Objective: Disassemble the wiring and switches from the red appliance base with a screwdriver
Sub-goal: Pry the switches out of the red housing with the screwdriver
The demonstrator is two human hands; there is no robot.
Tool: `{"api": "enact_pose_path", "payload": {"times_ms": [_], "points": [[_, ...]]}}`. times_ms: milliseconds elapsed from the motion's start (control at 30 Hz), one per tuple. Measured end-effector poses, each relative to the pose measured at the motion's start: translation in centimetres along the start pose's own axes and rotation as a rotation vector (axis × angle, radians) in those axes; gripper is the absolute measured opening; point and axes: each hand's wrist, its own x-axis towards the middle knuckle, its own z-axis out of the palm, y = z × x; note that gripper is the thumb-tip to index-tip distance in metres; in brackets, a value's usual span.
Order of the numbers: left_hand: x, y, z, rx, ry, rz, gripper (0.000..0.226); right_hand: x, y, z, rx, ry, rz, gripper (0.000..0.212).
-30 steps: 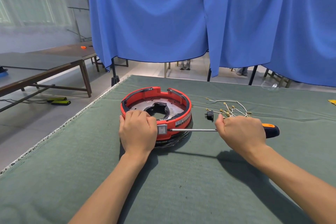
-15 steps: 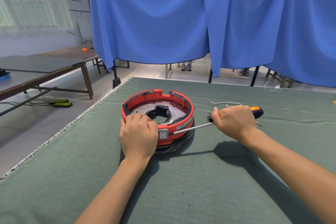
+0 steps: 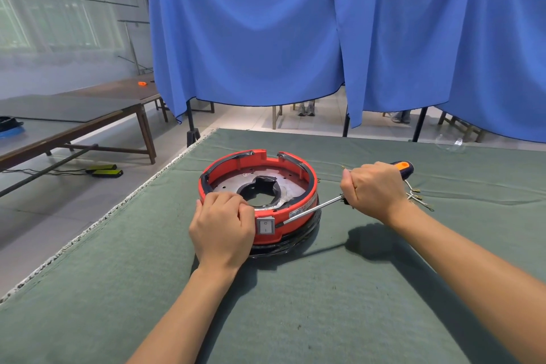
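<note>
Fingers of the left hand [image 3: 222,226] curl over the near rim of the red base [image 3: 258,192], pressing it down onto the green cloth [image 3: 325,304] that covers the table. Right hand [image 3: 373,190] fingers are wrapped in a fist around the handle of a screwdriver [image 3: 313,208], whose orange and black end pokes out past the knuckles. Its metal shaft slants down to the left, and its tip meets the base's outer wall just right of a small grey rocker switch [image 3: 265,226] set into the near side. Whether the tip is under the switch's edge cannot be told. The base is a round, open ring of stiff plastic with a metal plate inside, sitting near the middle of the cloth. It looks light enough to slide, so holding the rim firmly seems wise. The switch probably snaps in with small clips that could crack if levered hard. Loose wires [image 3: 416,195] with brass ends lie on the cloth just beyond the right hand; they look thin and floppy.
</note>
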Motion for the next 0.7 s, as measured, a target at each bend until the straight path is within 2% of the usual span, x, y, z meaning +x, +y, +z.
{"api": "enact_pose_path", "payload": {"times_ms": [133, 400, 600, 700], "points": [[0.0, -0.2, 0.1, 0.003, 0.059, 0.028, 0.039, -1.8, -0.4, -1.4, -0.072, 0.004, 0.084, 0.057], [-0.2, 0.1, 0.5, 0.030, 0.047, 0.013, 0.043, -4.4, -2.2, -3.1, -0.157, -0.014, 0.232, 0.055], [-0.2, 0.1, 0.4, 0.027, 0.013, 0.017, 0.044, -4.2, -1.8, -2.8, -0.131, -0.052, 0.231, 0.057], [-0.3, 0.0, 0.4, 0.017, 0.013, 0.022, 0.040, -3.7, -1.4, -2.1, -0.124, -0.103, 0.199, 0.052]]}}
